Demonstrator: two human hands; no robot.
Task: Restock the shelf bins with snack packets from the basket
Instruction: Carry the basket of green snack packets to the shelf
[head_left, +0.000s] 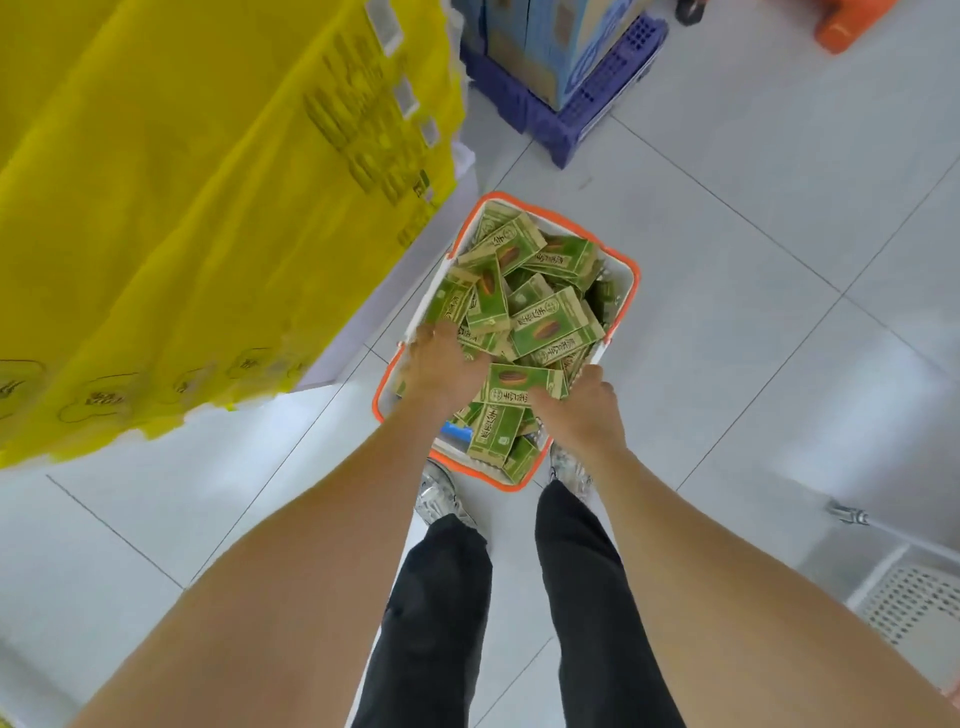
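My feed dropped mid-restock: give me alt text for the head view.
The left hand and right hand reach down into an orange-rimmed basket heaped with green snack packets on a pale tiled floor. A yellow display stands to its left.

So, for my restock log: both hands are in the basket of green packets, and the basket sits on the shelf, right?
No: the head view shows the basket standing on the tiled floor, beside the yellow shelf, not on it. The left hand and right hand are among the green packets.
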